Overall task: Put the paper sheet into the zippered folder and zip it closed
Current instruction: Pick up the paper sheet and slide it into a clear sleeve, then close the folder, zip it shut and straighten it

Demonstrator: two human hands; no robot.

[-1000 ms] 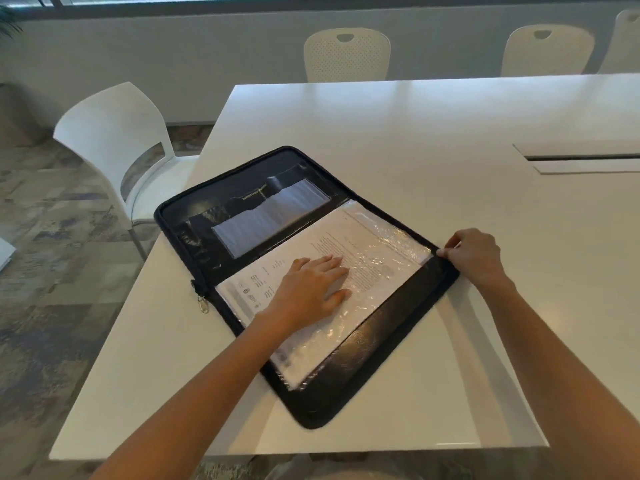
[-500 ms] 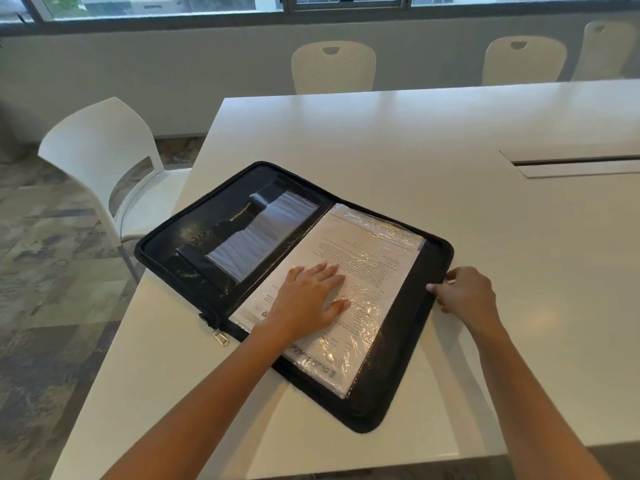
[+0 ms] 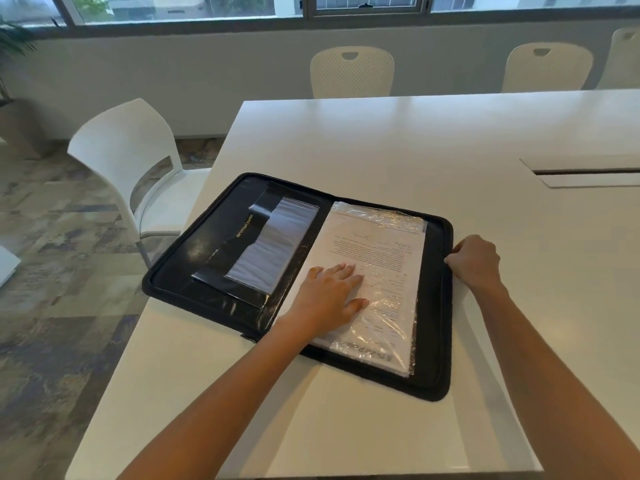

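A black zippered folder [image 3: 194, 268] lies open flat near the white table's left edge. Its left half has a black pocket with white papers showing. On its right half rests the printed paper sheet [image 3: 384, 258], inside a clear plastic sleeve. My left hand [image 3: 329, 296] lies flat on the sheet's lower left part, fingers spread. My right hand [image 3: 476, 263] is closed around the folder's right edge, about halfway along it.
The white table [image 3: 398, 140] has a cable slot [image 3: 585, 173] at the right. A white chair [image 3: 131, 161] stands by the table's left side, and several cream chairs [image 3: 351, 71] line the far side under the windows.
The folder has turned clockwise and now lies squarer to me. Both hands kept their places on it: left flat on the sheet, right on the right edge.
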